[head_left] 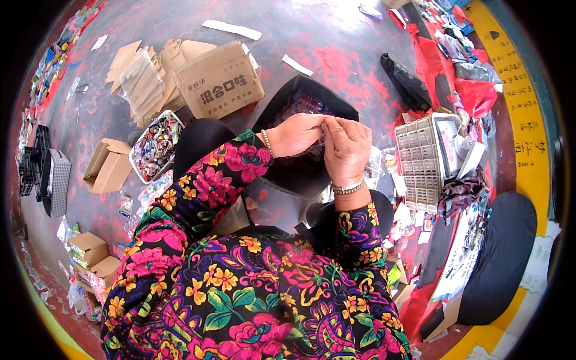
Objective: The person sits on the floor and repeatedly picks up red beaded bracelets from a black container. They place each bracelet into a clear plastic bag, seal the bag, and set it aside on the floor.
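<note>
My left hand [298, 133] and my right hand [348, 147] meet fingertip to fingertip over a black bin [277, 108]. Both are closed in a pinch, and whatever lies between the fingers is too small or too hidden to name. Under the hands, the bin holds small dark reddish-purple items [302, 103] that I cannot make out one by one. Each wrist wears a beaded bracelet, and flowered sleeves cover my forearms. The bin stands between my knees.
Left of the bin are a cardboard box [221, 84], flattened cardboard [141, 78], a white basket of small colourful items [157, 144] and an open carton [108, 165]. A cream plastic crate [418, 161] stands at right, near a black padded cushion [503, 258] and piled bags.
</note>
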Available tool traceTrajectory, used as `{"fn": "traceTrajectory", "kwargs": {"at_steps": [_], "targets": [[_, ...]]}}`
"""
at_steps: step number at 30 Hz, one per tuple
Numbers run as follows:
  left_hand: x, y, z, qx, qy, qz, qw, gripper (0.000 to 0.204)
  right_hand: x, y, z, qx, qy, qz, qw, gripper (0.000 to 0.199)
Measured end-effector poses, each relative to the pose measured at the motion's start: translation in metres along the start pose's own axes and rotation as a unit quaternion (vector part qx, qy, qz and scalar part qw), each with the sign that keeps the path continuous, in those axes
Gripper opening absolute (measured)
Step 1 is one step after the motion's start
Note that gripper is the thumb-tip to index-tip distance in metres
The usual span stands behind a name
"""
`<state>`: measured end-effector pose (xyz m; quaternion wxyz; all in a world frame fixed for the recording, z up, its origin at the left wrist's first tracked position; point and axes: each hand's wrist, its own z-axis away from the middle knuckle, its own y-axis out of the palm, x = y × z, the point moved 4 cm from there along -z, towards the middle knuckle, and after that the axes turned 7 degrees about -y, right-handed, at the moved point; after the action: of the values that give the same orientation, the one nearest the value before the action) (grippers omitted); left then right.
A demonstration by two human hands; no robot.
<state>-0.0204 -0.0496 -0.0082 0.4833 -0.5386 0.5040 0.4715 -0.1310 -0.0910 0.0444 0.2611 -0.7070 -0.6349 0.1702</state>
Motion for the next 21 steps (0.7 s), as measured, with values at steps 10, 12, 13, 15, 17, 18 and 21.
{"fn": "traceTrajectory", "kwargs": {"at_steps": [10, 12, 13, 15, 17, 18, 21], "targets": [[0.0062, -0.0037, -0.0006, -0.036, 0.001, -0.182, 0.983, 0.019, 0.0113, 0.0051, -0.0002, 0.056, -0.062, 0.056, 0.995, 0.023], [0.0013, -0.0025, -0.0005, -0.031, -0.007, -0.192, 0.981, 0.019, 0.0109, 0.0053, 0.0005, 0.059, -0.057, 0.056, 0.995, 0.022], [0.0032, -0.0027, -0.0001, -0.028, -0.003, -0.205, 0.978, 0.019, 0.0109, 0.0059, -0.0001, 0.058, -0.056, 0.053, 0.995, 0.021], [0.0088, -0.0031, -0.0001, -0.02, 0.004, -0.23, 0.973, 0.019, 0.0107, 0.0064, -0.0013, 0.058, -0.054, 0.045, 0.996, 0.018], [0.0087, -0.0025, -0.0005, -0.019, 0.011, -0.23, 0.973, 0.019, 0.0098, 0.0046, -0.0024, 0.058, -0.044, 0.037, 0.997, 0.017], [0.0085, -0.0021, -0.0006, -0.019, 0.015, -0.23, 0.973, 0.019, 0.0092, 0.0036, -0.0028, 0.057, -0.038, 0.032, 0.997, 0.016], [0.0014, 0.0001, -0.0006, -0.004, 0.041, -0.214, 0.976, 0.022, 0.0048, 0.0003, -0.0025, 0.05, -0.019, 0.022, 0.998, 0.015]]}}
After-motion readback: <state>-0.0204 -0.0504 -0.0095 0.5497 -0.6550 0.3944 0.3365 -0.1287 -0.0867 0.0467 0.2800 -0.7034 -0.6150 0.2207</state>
